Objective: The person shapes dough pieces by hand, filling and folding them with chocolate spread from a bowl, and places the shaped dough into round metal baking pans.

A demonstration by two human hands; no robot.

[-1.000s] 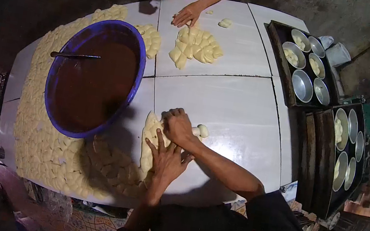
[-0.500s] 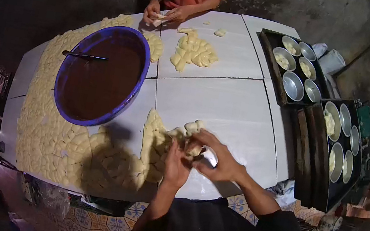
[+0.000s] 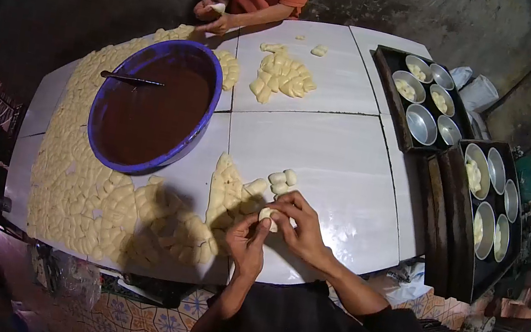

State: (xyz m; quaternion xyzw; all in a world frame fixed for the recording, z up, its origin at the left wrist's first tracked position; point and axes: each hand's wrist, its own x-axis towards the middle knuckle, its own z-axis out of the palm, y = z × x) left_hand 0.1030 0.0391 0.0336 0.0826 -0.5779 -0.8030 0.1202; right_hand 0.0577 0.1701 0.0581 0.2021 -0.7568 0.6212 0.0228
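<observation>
One dough piece (image 3: 265,213) pinched between two hands

I have the left hand (image 3: 247,246) and right hand (image 3: 301,233) close together over the near side of the tabletop (image 3: 325,141), the fingers of both gripping that same piece. It sits just beside the small rolls (image 3: 277,178) and to the right of the dough slab (image 3: 227,181); I cannot tell whether it touches the surface below. I judge the step in hand to be shaping or closing this piece by fingertip. The next move, I think, calls for light, even pressure from both sides, since the dough looks soft

Half a second ago I saw the hands apart, right fingers spread; now they meet around the piece. Across the table, the co-worker's hands (image 3: 215,24), then together, have parted, one lowered towards the dough behind the blue basin (image 3: 189,143)
</observation>
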